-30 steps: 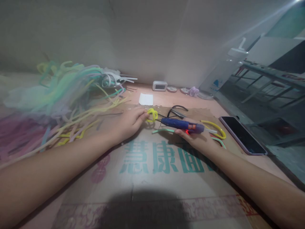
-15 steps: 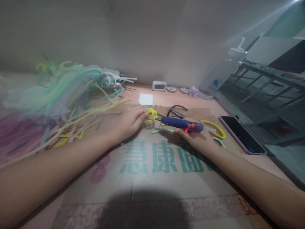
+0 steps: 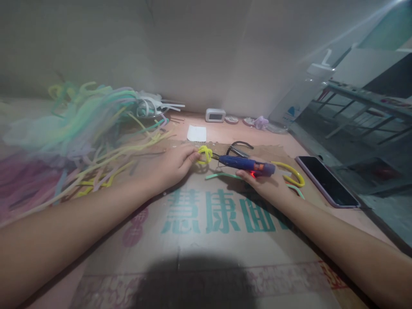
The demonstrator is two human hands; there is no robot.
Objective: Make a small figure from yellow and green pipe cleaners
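Note:
My left hand (image 3: 175, 164) pinches a small knot of yellow pipe cleaner (image 3: 205, 154) against the cardboard sheet (image 3: 206, 240). In my right hand (image 3: 267, 184) lies a blue hot glue gun (image 3: 246, 165) with a red light lit, its nozzle pointing left and nearly touching the yellow knot. A loose green pipe cleaner (image 3: 222, 175) rests just below the gun. Behind my right hand a bent yellow pipe cleaner (image 3: 291, 171) lies on the cardboard.
A big pile of pastel pipe cleaners (image 3: 83, 128) fills the left side. A phone (image 3: 325, 182) lies at the right near the desk edge. At the back stand a small white clock (image 3: 216, 115), a white paper (image 3: 197, 133), black cord (image 3: 238, 149) and a wall.
The glue gun has shifted slightly left, bringing its nozzle closer to the yellow knot. My left hand has stayed in place.

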